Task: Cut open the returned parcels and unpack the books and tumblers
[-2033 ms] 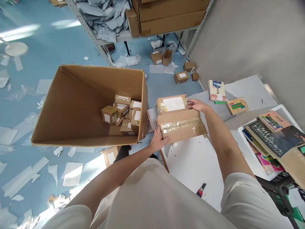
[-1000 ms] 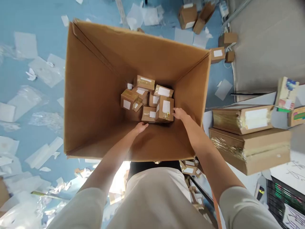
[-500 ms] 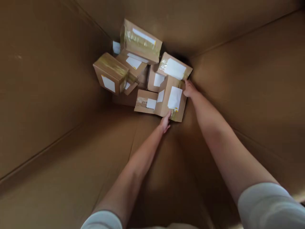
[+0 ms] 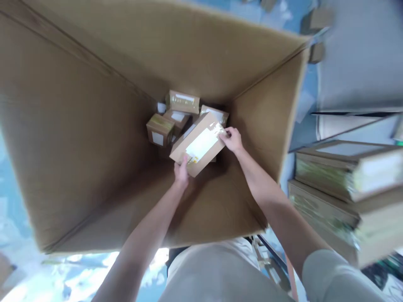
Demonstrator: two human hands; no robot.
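Between my two hands a brown cardboard box (image 4: 208, 156) with a large white label hangs tilted inside a big cardboard container (image 4: 119, 201). My left hand (image 4: 181, 171) grips its lower left end, thumb on the labelled face. At the upper right end, my right hand (image 4: 232, 139) pinches the taped corner. Beyond it lie several smaller cardboard boxes at the bottom of the container, among them a taped box (image 4: 184, 102), a box with a white label on its side (image 4: 160, 131) and a partly covered box (image 4: 217, 113).
The container's tall walls surround my arms, its right rim (image 4: 296, 105) near my right forearm. Outside on the right stand stacked cardboard boxes (image 4: 330, 170). A blue floor (image 4: 12, 201) with pale patches shows at the left. More small boxes (image 4: 319, 20) sit at the upper right, blurred.
Both hands have lifted the labelled box off the pile and turned it. My view has risen, so the container's rim and the surroundings now show.
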